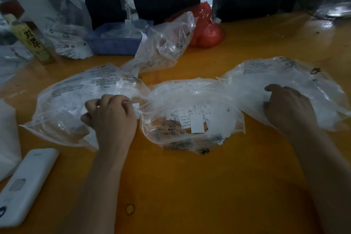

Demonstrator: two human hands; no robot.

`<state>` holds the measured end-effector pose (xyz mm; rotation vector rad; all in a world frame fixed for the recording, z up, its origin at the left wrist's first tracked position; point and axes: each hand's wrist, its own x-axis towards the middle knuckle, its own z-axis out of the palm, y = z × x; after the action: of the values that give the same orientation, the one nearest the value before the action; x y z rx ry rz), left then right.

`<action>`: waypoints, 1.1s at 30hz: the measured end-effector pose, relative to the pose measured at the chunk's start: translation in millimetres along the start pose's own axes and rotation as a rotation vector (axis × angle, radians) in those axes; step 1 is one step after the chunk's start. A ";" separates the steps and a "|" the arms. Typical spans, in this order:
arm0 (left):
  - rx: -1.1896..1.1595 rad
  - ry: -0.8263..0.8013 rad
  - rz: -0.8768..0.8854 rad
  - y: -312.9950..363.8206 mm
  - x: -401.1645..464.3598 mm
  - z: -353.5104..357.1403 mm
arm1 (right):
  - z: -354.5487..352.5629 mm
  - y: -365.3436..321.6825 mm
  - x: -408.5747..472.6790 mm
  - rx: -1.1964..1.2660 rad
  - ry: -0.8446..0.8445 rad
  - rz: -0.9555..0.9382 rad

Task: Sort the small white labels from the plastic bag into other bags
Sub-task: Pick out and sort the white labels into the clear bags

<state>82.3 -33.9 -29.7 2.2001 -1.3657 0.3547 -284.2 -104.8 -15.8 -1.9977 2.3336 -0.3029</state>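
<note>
So the labels [191, 119] are piled in the middle bag [190, 112], which sits between the two hands. From the left hand [112, 118] fingers that pile is just off to the right; from the right hand [286, 108] fingers it's to the left and farther off, so I'd say the left hand is the nearer one for the next grab.

Left fingers are curled and look like they're pinching one small label [135, 106] at the mouth of the left bag [76, 91]. Right fingers are loosely bent, pressing down on the right bag [284, 74]; can't tell if they hold anything.

The clearest label in the pile stands roughly upright in view, long side running away from the person, though the rest lie every which way.
</note>
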 end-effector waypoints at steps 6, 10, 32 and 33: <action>-0.298 0.028 0.217 39.4 -23.8 0.2 | 0.6 0.8 0.3 0.007 0.056 -0.007; -0.447 -0.095 0.320 53.3 -34.4 2.3 | -1.9 -4.3 -1.2 0.106 0.267 -0.055; -1.081 -0.609 0.016 72.2 -54.5 6.1 | 20.9 -81.9 -69.4 1.416 -0.206 -0.407; -1.122 -0.628 -0.013 72.1 -54.5 7.1 | 21.7 -83.4 -70.5 1.385 -0.199 -0.417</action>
<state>-7.0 -22.5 -40.6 1.3511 -1.3224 -0.9689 -188.0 -49.9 -27.7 -1.5074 0.9156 -1.2142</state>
